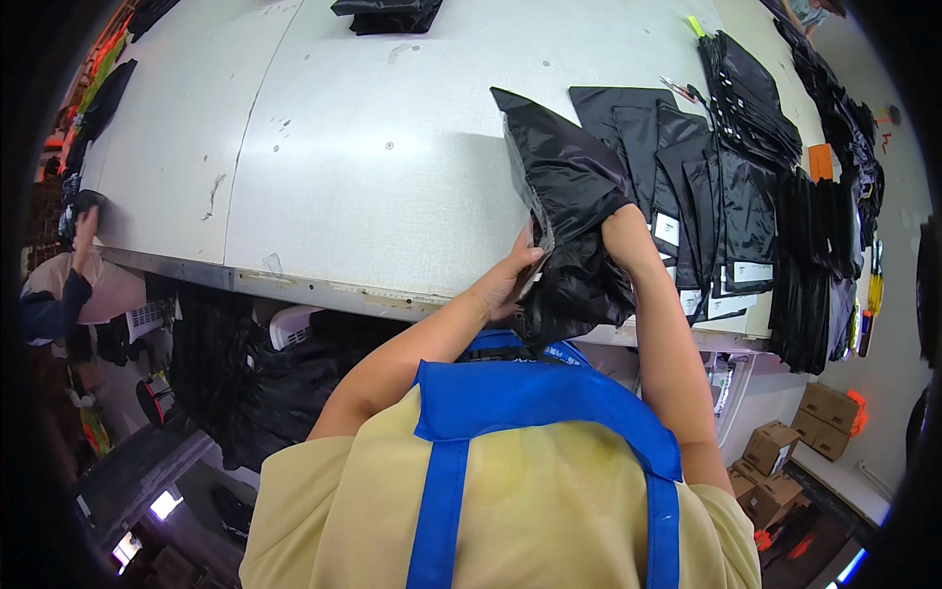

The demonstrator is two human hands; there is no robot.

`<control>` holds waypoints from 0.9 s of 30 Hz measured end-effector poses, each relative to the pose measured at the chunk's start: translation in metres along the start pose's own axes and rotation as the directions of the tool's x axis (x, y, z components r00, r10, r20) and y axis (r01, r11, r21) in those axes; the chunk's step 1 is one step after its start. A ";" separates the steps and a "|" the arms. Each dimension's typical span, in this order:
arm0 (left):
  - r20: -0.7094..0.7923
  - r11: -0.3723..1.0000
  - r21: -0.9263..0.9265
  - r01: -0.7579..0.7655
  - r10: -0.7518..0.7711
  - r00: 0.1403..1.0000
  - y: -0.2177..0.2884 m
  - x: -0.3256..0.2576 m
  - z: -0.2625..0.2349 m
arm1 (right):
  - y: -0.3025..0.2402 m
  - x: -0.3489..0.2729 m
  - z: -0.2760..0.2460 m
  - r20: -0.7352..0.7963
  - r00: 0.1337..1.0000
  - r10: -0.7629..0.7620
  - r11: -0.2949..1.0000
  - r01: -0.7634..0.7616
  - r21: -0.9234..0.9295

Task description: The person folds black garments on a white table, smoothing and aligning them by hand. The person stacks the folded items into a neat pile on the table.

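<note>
A glossy black bag (566, 157) with a see-through plastic edge along its left side stands tilted at the table's front edge, its lower part crumpled against my front. Closed on its left edge is my left hand (510, 275), the thumb showing on top. My right hand (628, 240) is curled at the bag's right side, and black folds cover its fingertips. Just to the right, several flat black packages (677, 167) lie overlapping, some with white labels (666, 229).
A pale table (343, 177) stretches ahead. Small red-handled snips (694, 91) lie by a black stack (751, 98) at right; more black pieces (819, 236) hang over that edge. Far left, another person's hand (86, 231) is at the table. Cardboard boxes (770, 447) stand lower right.
</note>
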State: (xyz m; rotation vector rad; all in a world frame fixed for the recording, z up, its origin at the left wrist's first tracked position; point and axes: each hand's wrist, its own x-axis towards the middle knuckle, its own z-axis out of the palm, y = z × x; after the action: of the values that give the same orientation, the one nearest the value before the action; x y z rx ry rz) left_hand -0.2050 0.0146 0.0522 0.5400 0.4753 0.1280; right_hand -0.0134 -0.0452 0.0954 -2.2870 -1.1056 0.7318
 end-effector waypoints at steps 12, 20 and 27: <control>0.039 0.996 -0.089 0.008 -0.005 0.999 -0.005 0.011 -0.013 | -0.013 -0.008 0.010 0.145 0.980 -0.137 0.909 0.182 -0.374; -0.057 0.999 -0.049 0.019 -0.022 0.998 -0.008 0.020 -0.011 | -0.022 0.020 0.004 0.186 0.982 -0.044 0.824 0.140 -0.549; 0.000 0.986 -0.026 0.163 -0.163 0.987 -0.002 0.007 -0.028 | 0.020 0.009 0.082 0.020 0.985 -0.169 0.936 0.167 -0.309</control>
State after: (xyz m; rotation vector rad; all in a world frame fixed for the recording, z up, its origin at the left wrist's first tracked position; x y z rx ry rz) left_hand -0.2120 0.0280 0.0269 0.4739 0.5173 -0.0225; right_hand -0.0515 -0.0330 0.0203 -2.4046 -1.4817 0.5109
